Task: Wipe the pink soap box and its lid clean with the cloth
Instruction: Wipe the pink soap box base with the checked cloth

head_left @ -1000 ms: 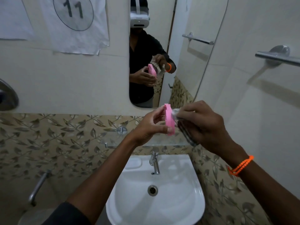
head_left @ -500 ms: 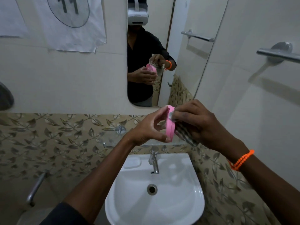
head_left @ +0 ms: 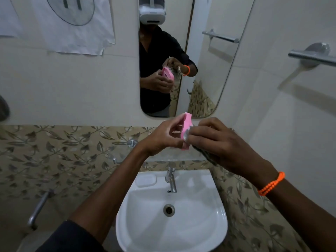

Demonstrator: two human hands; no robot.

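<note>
One pink soap box piece stands on edge in front of you, above the sink, held up between both hands; whether it is the box or its lid you cannot tell from here. Your left hand pinches it from the 9 o'clock side, thumb low on the bottom edge and fingertips curled onto the top edge. Your right hand comes in from 3 o'clock with its fingers curled around the cloth, pressing a pale fold of it against the pink face; a darker part of the cloth hangs under the palm toward 5 o'clock. An orange bead bracelet sits on your right wrist.

At 6 o'clock from the piece, the tap stands at the back rim of the sink. At 12 o'clock the mirror shows the same grip reflected. A towel bar is fixed to the wall at 2 o'clock, and a paper sheet hangs at 11 o'clock.
</note>
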